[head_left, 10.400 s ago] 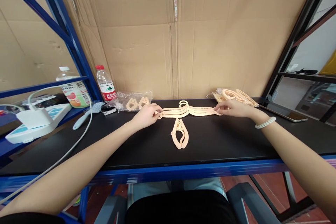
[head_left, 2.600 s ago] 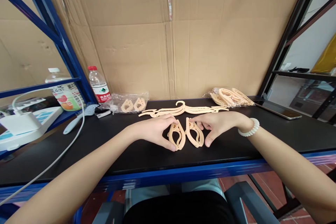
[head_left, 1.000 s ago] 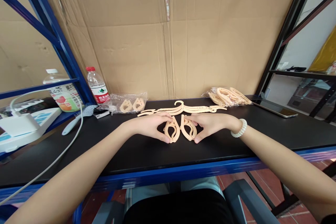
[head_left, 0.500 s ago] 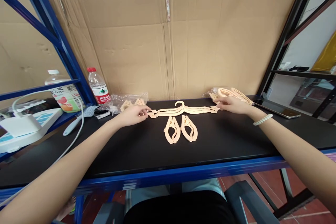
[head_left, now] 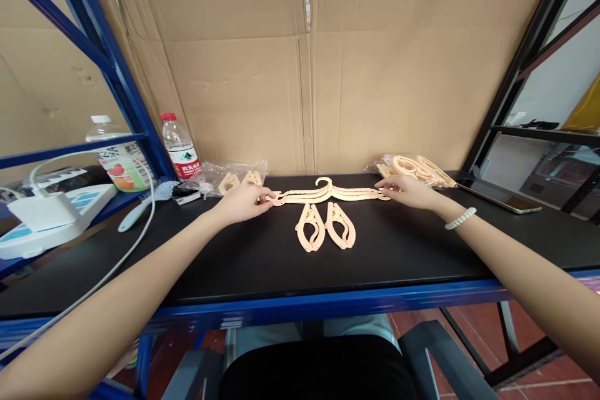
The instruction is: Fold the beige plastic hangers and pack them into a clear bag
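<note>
Far left, beside a water bottle point(head_left: 180, 147), a clear bag point(head_left: 213, 175) holds folded hangers. The left hand point(head_left: 244, 201) pinches the left arm tips of the stack of unfolded beige hangers point(head_left: 328, 194). The stack lies flat on the black shelf top point(head_left: 262, 256), just behind two folded hangers point(head_left: 325, 234). The right hand point(head_left: 405, 190) closes its fingertips on the right tips. The thin plastic is probably light, springy and hinged, so best held at both ends. At right, a second bag point(head_left: 422, 169) holds more hangers.

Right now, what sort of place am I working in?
Likely a warehouse packing or assembly station: blue steel racking frames a black bench, cardboard sheets wall off the back, and bagged folding hangers lie beside the spread hangers.
</note>
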### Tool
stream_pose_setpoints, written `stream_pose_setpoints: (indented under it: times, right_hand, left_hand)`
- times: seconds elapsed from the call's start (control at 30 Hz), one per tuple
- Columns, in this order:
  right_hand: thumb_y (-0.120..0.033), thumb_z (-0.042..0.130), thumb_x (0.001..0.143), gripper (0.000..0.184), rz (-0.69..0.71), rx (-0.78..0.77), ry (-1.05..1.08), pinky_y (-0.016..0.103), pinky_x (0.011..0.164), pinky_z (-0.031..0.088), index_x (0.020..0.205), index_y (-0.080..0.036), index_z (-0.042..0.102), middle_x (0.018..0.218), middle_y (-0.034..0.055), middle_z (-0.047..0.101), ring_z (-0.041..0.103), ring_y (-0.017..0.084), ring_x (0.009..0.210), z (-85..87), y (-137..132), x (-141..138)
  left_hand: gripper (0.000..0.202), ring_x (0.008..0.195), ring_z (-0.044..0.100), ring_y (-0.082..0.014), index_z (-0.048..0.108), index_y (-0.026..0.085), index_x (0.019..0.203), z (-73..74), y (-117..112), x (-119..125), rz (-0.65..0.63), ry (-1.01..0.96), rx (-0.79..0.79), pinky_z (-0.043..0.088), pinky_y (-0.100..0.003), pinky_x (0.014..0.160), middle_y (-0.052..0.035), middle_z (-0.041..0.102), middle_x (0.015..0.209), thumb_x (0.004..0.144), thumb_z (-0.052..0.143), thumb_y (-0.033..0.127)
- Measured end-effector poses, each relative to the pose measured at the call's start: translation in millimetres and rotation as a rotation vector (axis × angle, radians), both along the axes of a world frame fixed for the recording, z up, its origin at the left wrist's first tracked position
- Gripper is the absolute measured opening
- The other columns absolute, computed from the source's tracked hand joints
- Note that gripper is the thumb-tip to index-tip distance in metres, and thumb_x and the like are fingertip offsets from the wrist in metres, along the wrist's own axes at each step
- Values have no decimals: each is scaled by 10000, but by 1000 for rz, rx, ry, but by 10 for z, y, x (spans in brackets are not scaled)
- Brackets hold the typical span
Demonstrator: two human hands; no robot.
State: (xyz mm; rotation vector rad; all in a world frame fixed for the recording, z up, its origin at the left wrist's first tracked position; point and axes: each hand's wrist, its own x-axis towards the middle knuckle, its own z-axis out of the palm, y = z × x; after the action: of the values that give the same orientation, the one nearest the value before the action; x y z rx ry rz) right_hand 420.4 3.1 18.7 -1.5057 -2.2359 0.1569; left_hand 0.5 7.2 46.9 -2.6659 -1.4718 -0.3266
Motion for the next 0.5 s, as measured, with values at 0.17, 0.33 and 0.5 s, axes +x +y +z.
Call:
stream_pose_setpoints:
  times: [0.17, 0.33, 0.5]
  right_hand:
    - [-331, 449, 830, 375, -149, 80, 162, 338, 653, 457, 1025, -128, 697, 893, 96, 680, 580, 215, 711, -1, 20, 21]
    - [-297, 468, 811, 332, -176, 68, 154, 347, 675, 461, 969, -135, 709, 902, 91, 691, 595, 224, 733, -24, 34, 16]
    - [-285, 477, 812, 315, -58, -2, 29, 353, 762, 481, 986, -151, 702, 973, 85, 696, 618, 239, 843, -50, 22, -43]
  left_hand:
    - [422, 784, 624, -198, 671, 197, 1085, -37, 3, 8, -23, 15, -18, 390, -268, 616, -43, 704, 877, 845, 437, 454]
    - [433, 785, 621, -206, 661, 201, 1117, -5, -36, 33, 23, 29, -27, 382, -268, 594, -44, 697, 866, 839, 438, 448]
    - [436, 768, 614, -204, 647, 200, 1132, -9, -43, 43, 19, 23, -41, 393, -271, 604, -36, 686, 833, 831, 451, 446]
